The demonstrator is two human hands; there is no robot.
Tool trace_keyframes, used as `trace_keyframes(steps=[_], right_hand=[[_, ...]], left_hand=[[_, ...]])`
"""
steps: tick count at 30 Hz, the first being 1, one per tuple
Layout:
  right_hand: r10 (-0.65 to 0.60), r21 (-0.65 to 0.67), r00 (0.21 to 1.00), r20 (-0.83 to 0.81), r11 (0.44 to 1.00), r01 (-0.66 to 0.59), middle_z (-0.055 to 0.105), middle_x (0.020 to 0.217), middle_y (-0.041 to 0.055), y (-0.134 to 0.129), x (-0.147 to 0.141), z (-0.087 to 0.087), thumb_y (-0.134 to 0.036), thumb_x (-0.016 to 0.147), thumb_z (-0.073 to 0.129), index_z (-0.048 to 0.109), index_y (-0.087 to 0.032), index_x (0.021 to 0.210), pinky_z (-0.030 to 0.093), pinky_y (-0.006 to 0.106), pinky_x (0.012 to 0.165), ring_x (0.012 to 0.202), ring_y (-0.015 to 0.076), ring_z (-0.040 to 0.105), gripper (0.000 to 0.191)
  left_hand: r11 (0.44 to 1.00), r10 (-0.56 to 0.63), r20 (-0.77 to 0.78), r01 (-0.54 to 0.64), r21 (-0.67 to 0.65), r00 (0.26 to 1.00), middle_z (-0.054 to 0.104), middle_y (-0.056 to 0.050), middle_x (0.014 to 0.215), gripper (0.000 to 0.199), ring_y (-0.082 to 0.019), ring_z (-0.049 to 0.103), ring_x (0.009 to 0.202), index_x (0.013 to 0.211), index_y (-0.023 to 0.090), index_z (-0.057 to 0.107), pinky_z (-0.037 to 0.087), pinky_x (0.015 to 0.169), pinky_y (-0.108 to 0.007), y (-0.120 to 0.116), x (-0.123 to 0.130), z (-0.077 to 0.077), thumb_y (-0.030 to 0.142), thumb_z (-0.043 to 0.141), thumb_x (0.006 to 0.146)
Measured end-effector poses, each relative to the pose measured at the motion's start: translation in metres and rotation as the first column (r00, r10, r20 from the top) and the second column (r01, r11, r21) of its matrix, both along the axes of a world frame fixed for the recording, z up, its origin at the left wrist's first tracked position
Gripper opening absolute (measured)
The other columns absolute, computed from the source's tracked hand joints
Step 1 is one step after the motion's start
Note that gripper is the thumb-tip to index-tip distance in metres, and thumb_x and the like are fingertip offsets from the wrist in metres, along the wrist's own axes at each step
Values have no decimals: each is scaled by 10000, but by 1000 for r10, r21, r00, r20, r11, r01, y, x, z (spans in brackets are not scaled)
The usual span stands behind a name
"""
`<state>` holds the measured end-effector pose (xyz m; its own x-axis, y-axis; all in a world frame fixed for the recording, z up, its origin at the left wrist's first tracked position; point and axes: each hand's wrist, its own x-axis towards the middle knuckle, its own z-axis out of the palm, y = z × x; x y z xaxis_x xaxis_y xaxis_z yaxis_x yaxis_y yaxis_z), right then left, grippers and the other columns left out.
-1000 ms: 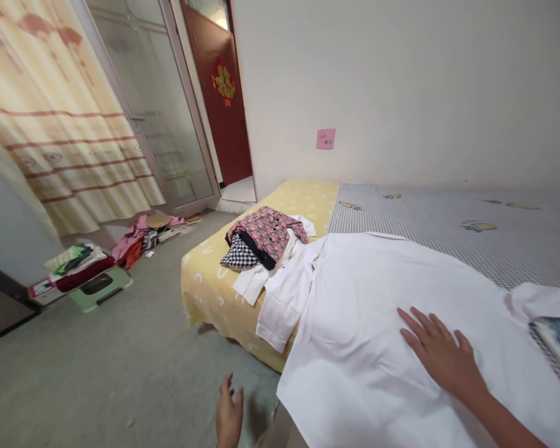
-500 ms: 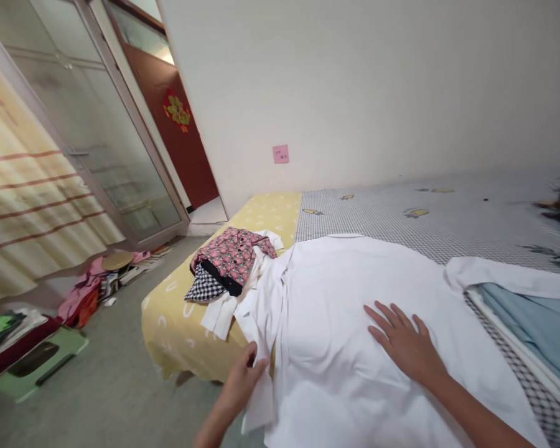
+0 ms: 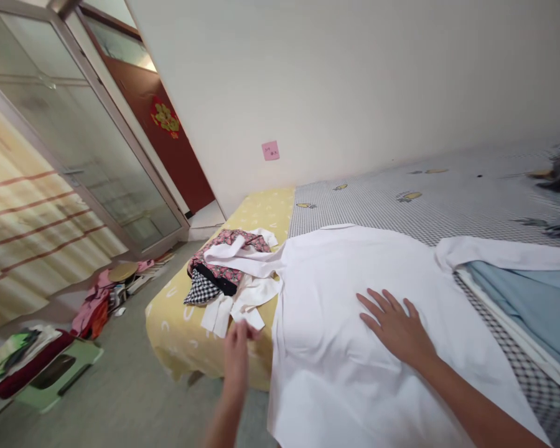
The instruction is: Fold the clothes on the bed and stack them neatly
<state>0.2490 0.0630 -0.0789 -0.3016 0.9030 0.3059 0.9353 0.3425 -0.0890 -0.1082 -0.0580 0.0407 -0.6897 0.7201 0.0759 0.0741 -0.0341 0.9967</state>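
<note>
Right hand [image 3: 394, 326] is pressing flat on the white shirt [image 3: 329, 311], fingers spread; it looks to be pinning the cloth against sliding. Left hand [image 3: 237, 356] is well apart, hovering off the yellow bedspread's [image 3: 172, 333] front edge, fingers bunched just beside a white flap [image 3: 224, 314]. Cannot tell if it is gripping anything.

Shirt is lying spread over the bed's front edge, collar pointing toward the far wall. Its left sleeve [image 3: 240, 255] is lying across a pink floral jacket [image 3: 247, 239], which is keeping it off the bedspread. Its right sleeve [image 3: 504, 254] is stretching toward the right side, over a blue cloth [image 3: 513, 305]. A black-and-white check cloth [image 3: 201, 289] is sitting under the jacket's front edge.

Further back, a gray check sheet [image 3: 378, 208] is covering the bed's far side. Off the bed, clothes [image 3: 92, 314] are lying on the floor beside a green stool [image 3: 60, 376].
</note>
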Motion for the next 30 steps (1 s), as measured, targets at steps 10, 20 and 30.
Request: trace_keyframes(steps=[10, 20, 30], right_hand=[[-27, -67, 999, 26, 997, 28, 382, 1601, -26, -3, -2, 10, -545, 1000, 223, 439, -388, 1495, 222, 604, 1175, 1481, 291, 307, 562], [-44, -111, 998, 52, 993, 49, 347, 1618, -33, -8, -2, 17, -527, 1012, 219, 408, -391, 1511, 198, 582, 1193, 1499, 275, 272, 550], [-8, 23, 999, 31, 1000, 8, 426, 1575, -13, -2, -2, 3, -491, 1014, 259, 475, -376, 1474, 238, 605, 1164, 1452, 299, 362, 521]], left_hand=[[928, 48, 185, 24, -371, 981, 686, -148, 1008, 672, -313, 640, 1012, 936, 210, 545, 512, 878, -405, -78, 86, -174, 636, 783, 474], [938, 194, 381, -57, -342, 904, 512, 70, 512, 645, -139, 466, 499, 688, 231, 471, 375, 503, -278, -112, 40, -146, 747, 795, 475], [786, 343, -331, -461, -411, 879, 627, -160, 934, 349, -391, 625, 970, 912, 229, 520, 512, 824, -552, -79, 9, -155, 488, 467, 684]])
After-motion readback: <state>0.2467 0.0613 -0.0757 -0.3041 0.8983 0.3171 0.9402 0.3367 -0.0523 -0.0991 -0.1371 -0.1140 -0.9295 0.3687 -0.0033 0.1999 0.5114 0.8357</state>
